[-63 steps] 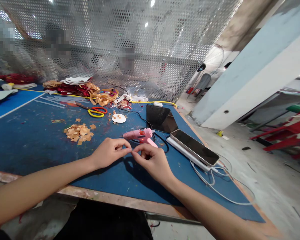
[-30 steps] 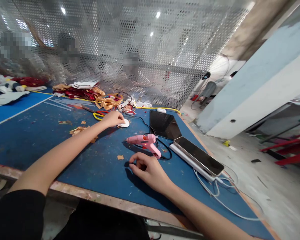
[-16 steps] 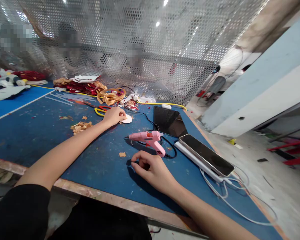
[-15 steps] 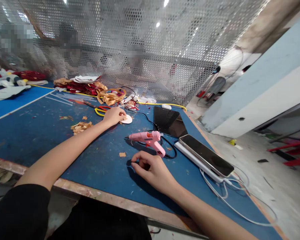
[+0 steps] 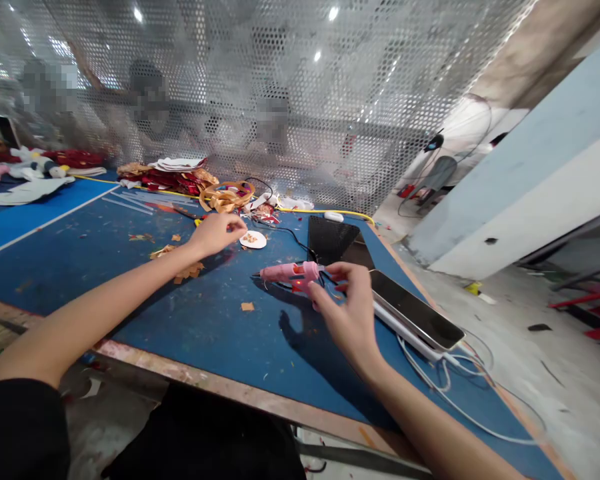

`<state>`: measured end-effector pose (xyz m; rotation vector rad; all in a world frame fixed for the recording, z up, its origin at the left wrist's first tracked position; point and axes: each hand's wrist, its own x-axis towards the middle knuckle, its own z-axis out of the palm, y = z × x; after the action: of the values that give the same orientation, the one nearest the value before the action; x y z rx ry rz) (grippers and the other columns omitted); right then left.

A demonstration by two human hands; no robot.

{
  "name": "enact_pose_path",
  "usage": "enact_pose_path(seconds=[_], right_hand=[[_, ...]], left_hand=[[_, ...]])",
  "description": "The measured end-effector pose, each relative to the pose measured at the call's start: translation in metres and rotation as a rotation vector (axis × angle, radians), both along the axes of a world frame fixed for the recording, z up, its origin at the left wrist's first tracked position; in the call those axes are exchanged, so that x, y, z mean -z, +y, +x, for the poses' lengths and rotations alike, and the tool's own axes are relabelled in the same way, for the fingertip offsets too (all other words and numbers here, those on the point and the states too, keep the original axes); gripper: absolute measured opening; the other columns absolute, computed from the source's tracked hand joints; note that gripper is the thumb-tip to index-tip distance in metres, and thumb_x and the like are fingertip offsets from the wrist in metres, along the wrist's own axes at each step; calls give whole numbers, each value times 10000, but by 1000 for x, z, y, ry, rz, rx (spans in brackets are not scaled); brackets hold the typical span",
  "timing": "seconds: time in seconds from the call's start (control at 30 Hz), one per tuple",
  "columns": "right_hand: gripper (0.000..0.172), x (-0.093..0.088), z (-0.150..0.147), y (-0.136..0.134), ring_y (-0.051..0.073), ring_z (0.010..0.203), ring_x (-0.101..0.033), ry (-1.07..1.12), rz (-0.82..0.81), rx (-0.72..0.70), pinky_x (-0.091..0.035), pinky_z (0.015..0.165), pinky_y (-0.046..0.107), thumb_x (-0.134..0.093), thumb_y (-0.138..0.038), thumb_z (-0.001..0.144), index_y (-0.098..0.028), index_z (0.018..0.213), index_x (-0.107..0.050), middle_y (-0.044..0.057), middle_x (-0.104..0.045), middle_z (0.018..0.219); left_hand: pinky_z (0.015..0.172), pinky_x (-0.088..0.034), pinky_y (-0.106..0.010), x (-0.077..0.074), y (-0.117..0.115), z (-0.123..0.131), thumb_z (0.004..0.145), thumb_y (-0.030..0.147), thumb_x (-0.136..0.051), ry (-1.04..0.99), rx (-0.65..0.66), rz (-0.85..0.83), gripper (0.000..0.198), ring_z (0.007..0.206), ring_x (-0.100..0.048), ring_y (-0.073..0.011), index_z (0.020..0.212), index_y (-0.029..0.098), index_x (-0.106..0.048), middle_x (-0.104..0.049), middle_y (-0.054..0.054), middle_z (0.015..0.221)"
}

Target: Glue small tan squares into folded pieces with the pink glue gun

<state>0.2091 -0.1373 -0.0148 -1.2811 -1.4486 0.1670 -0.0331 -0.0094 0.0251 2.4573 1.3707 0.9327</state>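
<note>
If your right hand (image 5: 354,312) at the pink plastic glue gun (image 5: 283,272) swings carelessly, the dark pointed nozzle (image 5: 256,275) could burn your left hand (image 5: 214,235); neither's grip is discernible.

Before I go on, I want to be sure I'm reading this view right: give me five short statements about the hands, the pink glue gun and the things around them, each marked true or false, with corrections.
1. The right hand is at the pink glue gun. True.
2. The white disc is bare. False: small tan pieces lie on the white disc.
3. A lone tan square lies on the blue tabletop. True.
4. The left hand is on the phone. False: the left hand is by the white disc; the phone is over on the right.
5. The black nozzle points to the left. True.
</note>
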Motion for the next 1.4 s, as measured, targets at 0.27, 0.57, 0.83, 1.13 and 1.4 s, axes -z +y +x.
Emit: enact_pose_path(seconds=[0.27, 0.57, 0.83, 1.13, 1.4], right_hand=[[266, 20, 4, 20, 218, 706, -556, -256, -382, -162, -418, 657, 327, -487, -346, 725, -185, 927, -549, 57, -621, 795], [295, 2, -1, 5, 178, 484, -505, -435, -338, 78, -311, 488, 262, -530, -513, 680, -218, 666, -538, 4, -554, 528], [231, 5, -3, 3, 236, 583, -599, -673, -278, 146, -297, 525, 273, -475, -426, 678, -211, 643, -553, 69, -640, 602], [177, 13, 0, 6, 228, 571, -614, -763, -219, 123, -264, 511, 263, -473, -364, 681, -209, 637, -545, 67, -667, 619], [166, 13, 1, 6, 207, 557, -597, -780, -188, 95, -260, 513, 263, -468, -331, 696, -204, 625, -547, 61, -665, 630]], left_hand=[[578, -425, -193, 32, -66, -29, 871, 326, -543, 168, 541, 77, 235, 582, -641, -105, 811, 214, -740, -743, -10, 709], [489, -374, -254, 41, -82, -44, 889, 277, -519, 286, 705, 352, 235, 542, -665, -127, 970, 205, -728, -736, -12, 655], [432, -268, -277, 40, -85, -40, 881, 296, -527, 490, 668, 392, 304, 519, -644, -128, 1146, 253, -670, -719, 14, 632], [429, -204, -296, 39, -84, -41, 898, 262, -490, 581, 657, 380, 347, 511, -626, -131, 1214, 273, -634, -710, 19, 628], [430, -223, -275, 39, -83, -41, 915, 267, -477, 586, 649, 365, 343, 523, -628, -119, 1223, 283, -627, -710, 17, 634]])
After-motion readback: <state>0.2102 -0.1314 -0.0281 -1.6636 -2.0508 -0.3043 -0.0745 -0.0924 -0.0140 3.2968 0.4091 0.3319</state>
